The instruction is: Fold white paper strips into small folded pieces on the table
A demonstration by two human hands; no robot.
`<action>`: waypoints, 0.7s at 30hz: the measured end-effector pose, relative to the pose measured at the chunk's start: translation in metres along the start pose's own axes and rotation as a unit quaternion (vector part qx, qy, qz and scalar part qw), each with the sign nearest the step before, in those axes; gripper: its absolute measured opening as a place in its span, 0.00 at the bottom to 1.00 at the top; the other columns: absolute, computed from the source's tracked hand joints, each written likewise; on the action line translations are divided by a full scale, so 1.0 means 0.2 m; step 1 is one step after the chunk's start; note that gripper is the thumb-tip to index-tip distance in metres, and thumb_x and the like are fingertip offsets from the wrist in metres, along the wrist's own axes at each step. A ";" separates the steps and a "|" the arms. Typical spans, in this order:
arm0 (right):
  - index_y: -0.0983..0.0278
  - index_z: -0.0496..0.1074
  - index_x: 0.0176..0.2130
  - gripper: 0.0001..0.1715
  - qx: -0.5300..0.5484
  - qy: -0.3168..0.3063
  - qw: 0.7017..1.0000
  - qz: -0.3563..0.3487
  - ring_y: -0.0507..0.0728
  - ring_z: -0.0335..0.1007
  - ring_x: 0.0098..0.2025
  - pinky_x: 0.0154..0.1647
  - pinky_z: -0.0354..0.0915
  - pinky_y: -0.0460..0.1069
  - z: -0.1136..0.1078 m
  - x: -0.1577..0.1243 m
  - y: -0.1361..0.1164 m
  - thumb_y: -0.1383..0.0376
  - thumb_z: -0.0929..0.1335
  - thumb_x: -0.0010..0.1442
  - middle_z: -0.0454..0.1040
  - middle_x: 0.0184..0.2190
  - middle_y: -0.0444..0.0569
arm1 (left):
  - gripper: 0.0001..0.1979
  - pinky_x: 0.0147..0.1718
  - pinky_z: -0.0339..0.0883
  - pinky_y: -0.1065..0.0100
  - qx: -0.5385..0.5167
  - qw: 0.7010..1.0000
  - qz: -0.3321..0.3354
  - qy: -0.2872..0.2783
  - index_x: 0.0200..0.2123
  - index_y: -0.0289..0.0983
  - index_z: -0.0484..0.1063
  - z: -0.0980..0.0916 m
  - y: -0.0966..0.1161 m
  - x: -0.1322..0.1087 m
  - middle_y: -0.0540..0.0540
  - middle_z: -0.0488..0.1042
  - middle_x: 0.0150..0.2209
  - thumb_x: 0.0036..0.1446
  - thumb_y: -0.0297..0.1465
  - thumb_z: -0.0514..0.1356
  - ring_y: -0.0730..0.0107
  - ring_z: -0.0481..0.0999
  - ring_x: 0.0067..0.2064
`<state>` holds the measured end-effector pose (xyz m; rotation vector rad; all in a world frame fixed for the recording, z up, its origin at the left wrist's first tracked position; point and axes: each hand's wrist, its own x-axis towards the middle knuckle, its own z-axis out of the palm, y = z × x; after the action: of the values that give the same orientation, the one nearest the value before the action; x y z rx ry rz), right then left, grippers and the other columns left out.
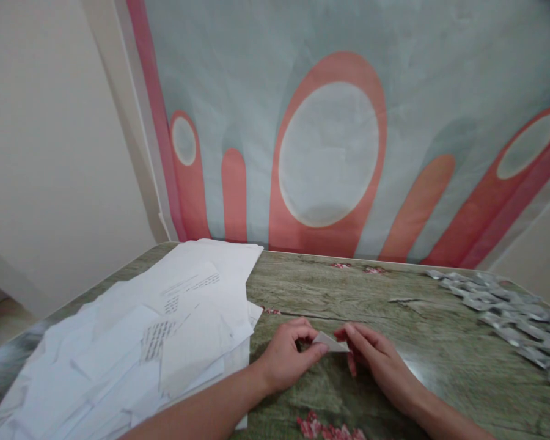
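Note:
A small folded piece of white paper (330, 343) is held just above the wood-patterned table, between my two hands. My left hand (289, 354) pinches its left end between thumb and fingers. At the paper's right end, my right hand (379, 357) has its fingers curled round the edge, the thumb on top; part of that grip is hidden. Left of my left hand spreads a large heap of loose white paper sheets (201, 318), a few with printed text.
Rows of folded grey-white paper pieces (499, 305) lie along the table's right side. The green-brown tabletop (321, 284) carries pink flower patterns. Behind its far edge hangs a pale blue sheet with red shapes (238, 195). A white wall (50, 134) stands to the left.

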<state>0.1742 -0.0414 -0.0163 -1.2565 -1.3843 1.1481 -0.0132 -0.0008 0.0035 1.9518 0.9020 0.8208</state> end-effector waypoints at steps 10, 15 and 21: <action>0.68 0.73 0.26 0.26 0.067 -0.104 0.990 0.069 0.48 0.61 0.17 0.23 0.58 0.43 -0.01 0.00 -0.04 0.49 0.64 0.58 0.68 0.14 0.42 | 0.07 0.28 0.55 0.73 0.004 1.000 0.001 -0.005 0.26 0.33 0.74 -0.01 -0.03 0.01 0.51 0.64 0.26 0.52 0.30 0.60 0.73 0.64 0.29; 0.68 0.74 0.26 0.28 0.055 -0.101 0.991 0.070 0.48 0.62 0.17 0.22 0.58 0.43 -0.01 0.01 -0.05 0.47 0.63 0.57 0.68 0.14 0.42 | 0.09 0.28 0.54 0.73 0.007 1.000 -0.004 -0.004 0.24 0.32 0.72 -0.01 -0.03 0.01 0.51 0.63 0.24 0.52 0.31 0.59 0.74 0.63 0.28; 0.68 0.75 0.26 0.28 0.047 -0.103 0.991 0.071 0.49 0.64 0.17 0.23 0.58 0.44 -0.01 0.01 -0.04 0.48 0.63 0.58 0.69 0.14 0.43 | 0.09 0.27 0.54 0.73 0.003 1.000 -0.010 -0.004 0.24 0.32 0.71 -0.01 -0.03 0.01 0.51 0.63 0.25 0.52 0.31 0.58 0.74 0.63 0.28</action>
<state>0.1753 -0.0406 -0.0075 -1.2114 -1.3881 1.4593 -0.0153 0.0038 -0.0008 1.9470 0.9182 0.7982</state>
